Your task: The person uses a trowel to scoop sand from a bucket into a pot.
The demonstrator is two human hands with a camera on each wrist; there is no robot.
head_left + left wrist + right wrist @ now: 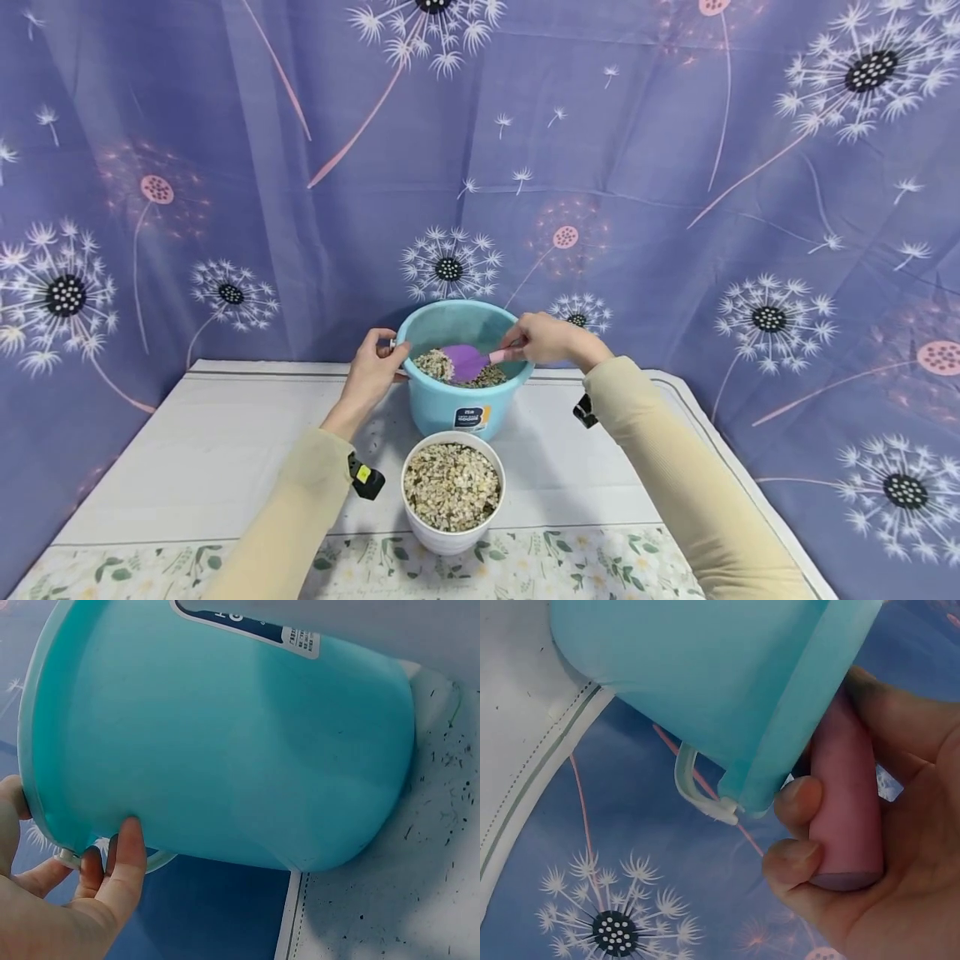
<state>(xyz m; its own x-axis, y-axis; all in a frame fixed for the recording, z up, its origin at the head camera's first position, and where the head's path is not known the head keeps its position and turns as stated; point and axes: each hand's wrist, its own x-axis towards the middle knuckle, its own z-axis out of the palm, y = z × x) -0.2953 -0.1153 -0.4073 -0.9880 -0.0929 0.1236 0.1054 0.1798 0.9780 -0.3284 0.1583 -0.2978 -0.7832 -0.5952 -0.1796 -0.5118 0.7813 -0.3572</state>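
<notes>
A light blue bucket (431,408) stands at the back of the table, with a loose pale granular mix (487,377) in its bottom. My left hand (372,367) grips the bucket's left rim, thumb at the top edge and fingers against the outer wall, as the left wrist view shows. Over the right rim, my right hand (553,337) holds a small trowel by its pink handle (847,802). The trowel's purple blade (467,362) is inside the bucket, with some of the mix at its left. In front stands a white pot (448,543), filled near its rim with similar flaky mix.
A white table cover (247,450) with a leafy floral strip (570,562) along the front lies underneath. Dark specks dot the cover beside the bucket. A purple dandelion-print curtain (600,125) hangs close behind. The bucket's pale handle (694,787) hangs down outside.
</notes>
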